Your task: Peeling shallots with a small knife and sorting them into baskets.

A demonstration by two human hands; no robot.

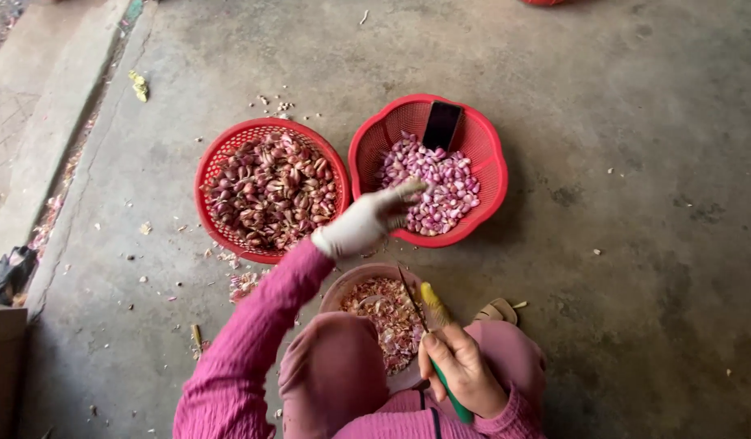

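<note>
1. at the far left a raised concrete kerb (42, 154) runs beside the grey floor (635, 203), and a dark crumpled bag (9, 275) lies at its near end.
2. a red basket (215, 162), left of centre, is heaped with unpeeled brown-skinned shallots (269, 191); loose skins (243, 283) are scattered on the floor just near it.
3. the left hand (367, 221), in a pale glove at the end of a pink sleeve (261, 325), reaches out over the near rim of the second basket. its fingers are loosely stretched, partly open; whether it has hold of anything cannot be told.
4. that second red basket (485, 146), right of the first and touching it, holds peeled purple shallots (440, 183). a dark flat phone (441, 124) leans against its far inner wall.
5. near the body, between the knees, a pinkish bowl (351, 280) holds peelings (387, 313).
6. the right hand (461, 370), bare, is closed around the green handle of a small knife (424, 325), blade pointing away over the bowl; a yellow cover sits on one finger.
7. a sandal (496, 311) shows just right of the bowl.
</note>
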